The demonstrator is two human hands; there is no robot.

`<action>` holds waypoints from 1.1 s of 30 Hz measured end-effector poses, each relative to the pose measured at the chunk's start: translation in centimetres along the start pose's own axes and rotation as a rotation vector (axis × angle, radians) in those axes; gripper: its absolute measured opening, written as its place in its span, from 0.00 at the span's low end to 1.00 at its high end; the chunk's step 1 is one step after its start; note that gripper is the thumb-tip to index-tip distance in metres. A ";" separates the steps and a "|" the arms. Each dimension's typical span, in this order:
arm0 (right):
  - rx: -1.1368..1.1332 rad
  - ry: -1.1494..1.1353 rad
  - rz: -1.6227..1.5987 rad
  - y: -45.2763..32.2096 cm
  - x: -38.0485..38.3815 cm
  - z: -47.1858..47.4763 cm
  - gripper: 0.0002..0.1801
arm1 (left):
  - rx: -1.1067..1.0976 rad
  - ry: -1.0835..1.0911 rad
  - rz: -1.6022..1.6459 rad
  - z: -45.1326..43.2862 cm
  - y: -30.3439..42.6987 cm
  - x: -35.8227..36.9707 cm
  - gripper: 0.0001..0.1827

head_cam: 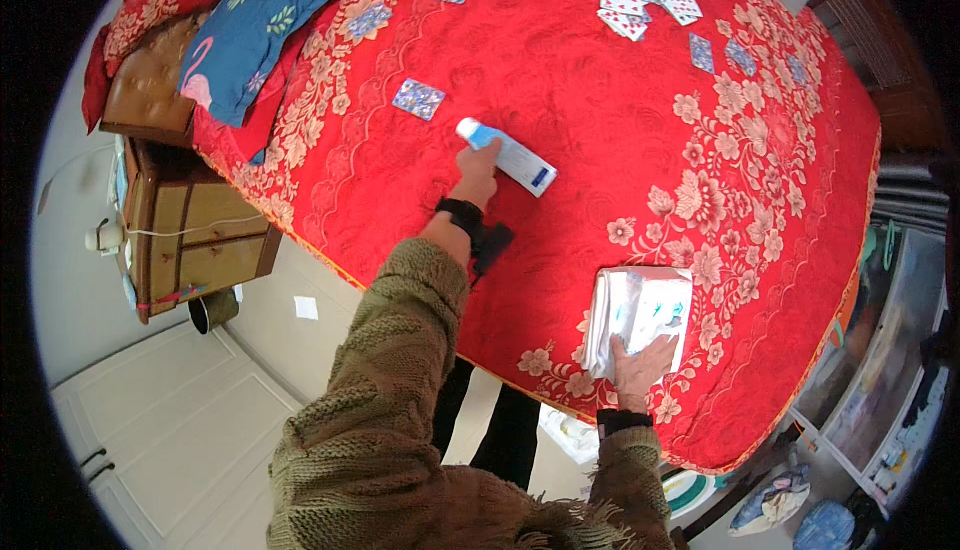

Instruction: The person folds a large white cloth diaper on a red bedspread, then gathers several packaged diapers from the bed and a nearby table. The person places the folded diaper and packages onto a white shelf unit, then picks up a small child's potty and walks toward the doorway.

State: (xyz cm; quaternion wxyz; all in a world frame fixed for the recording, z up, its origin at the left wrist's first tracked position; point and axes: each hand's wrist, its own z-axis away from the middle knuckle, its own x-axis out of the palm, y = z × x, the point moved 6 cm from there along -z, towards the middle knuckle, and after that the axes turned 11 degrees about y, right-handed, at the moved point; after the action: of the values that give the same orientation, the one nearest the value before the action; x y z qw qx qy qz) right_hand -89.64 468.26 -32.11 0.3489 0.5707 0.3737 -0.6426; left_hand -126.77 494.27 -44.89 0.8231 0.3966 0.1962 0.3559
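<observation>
My left hand [480, 167] grips a white and light-blue bottle [517, 163] near its white cap, over the red floral bedspread [555, 84]. The bottle lies slanted, its cap end to the upper left. My right hand [643, 364] rests with fingers spread on a folded white plastic package [645, 302] near the bed's front edge. The package bears blue marks. A dark object [493, 247] is beside my left wrist; what it is, I cannot tell. One playing card [418, 99] lies face down to the upper left of the bottle.
Scattered playing cards [622, 0] lie across the bed's far part. A blue pillow with a flamingo print [262, 32] is at the upper left. Beside the bed stand a wooden nightstand [225, 231] and a small bin [216, 311]. White cabinet doors [172, 415] are at the lower left.
</observation>
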 end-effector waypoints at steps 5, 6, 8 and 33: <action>-0.004 -0.078 0.033 -0.2 0.5 -0.4 0.58 | 0.098 -0.500 -0.186 11.1 -0.4 0.5 0.08; 0.056 -0.100 0.015 0.3 0.6 -0.3 0.56 | 0.007 -0.568 -0.135 14.8 -0.7 0.8 0.06; -0.002 -0.058 -0.068 0.3 0.4 0.1 0.51 | 0.159 -0.812 -0.134 23.9 -1.2 1.1 0.06; 0.038 -0.632 -1.340 9.6 1.9 -1.3 0.31 | 0.570 -0.595 -1.086 34.4 -9.6 2.5 0.20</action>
State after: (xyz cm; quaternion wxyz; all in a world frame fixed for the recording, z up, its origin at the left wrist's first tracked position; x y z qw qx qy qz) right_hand -80.78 464.80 -34.91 -0.0372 0.0137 0.5125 -0.8578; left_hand -100.19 474.33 -31.66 0.7675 0.5241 0.2187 -0.2973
